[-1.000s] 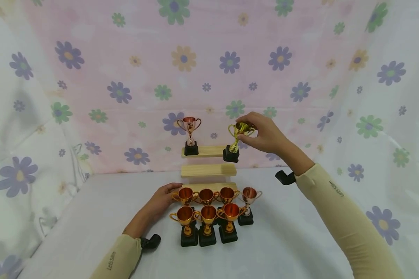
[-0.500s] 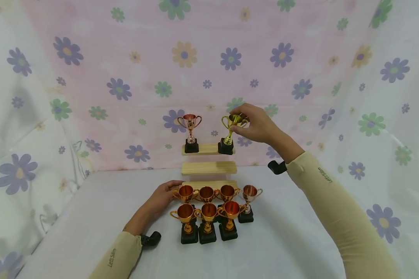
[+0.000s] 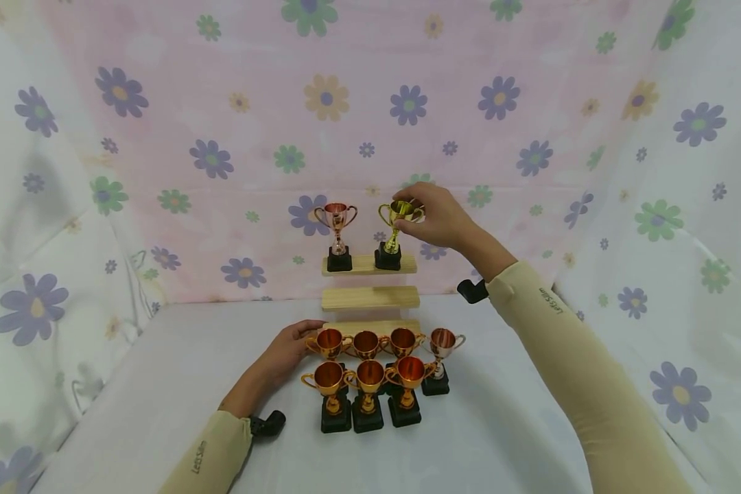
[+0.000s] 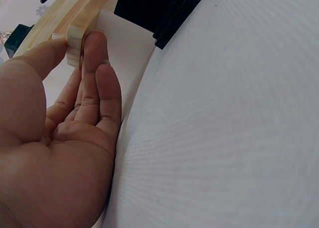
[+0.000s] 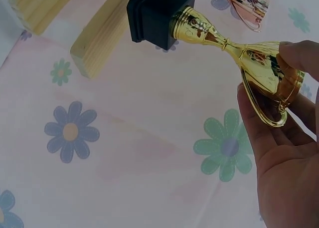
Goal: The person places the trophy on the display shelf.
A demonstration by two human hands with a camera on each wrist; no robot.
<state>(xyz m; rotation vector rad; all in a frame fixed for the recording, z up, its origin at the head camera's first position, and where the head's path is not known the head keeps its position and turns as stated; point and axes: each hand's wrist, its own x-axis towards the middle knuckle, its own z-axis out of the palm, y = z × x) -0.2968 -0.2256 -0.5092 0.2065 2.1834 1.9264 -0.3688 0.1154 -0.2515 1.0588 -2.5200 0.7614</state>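
Observation:
My right hand (image 3: 440,216) holds a small gold trophy cup (image 3: 392,233) by its bowl, thumb on one side and fingers on the other. The trophy's black base (image 5: 157,16) is at the top plank of a wooden tiered stand (image 3: 370,298). To its left on that plank stands a rose-gold trophy (image 3: 337,230). My left hand (image 3: 286,351) pinches the left end of the lowest plank (image 4: 77,38), thumb above and fingers beneath. Just in front of the stand are several orange-gold trophies (image 3: 368,377) in two rows.
Another rose-gold trophy (image 3: 440,357) stands at the right end of the group. A white cloth (image 3: 500,412) covers the table. Behind the stand hangs a flowered pink curtain (image 3: 253,171). The middle plank (image 3: 370,298) bears no trophy.
My right hand has carried the gold trophy left and slightly up, from the top plank's right end toward the rose-gold one. The left hand keeps its hold on the lowest plank.

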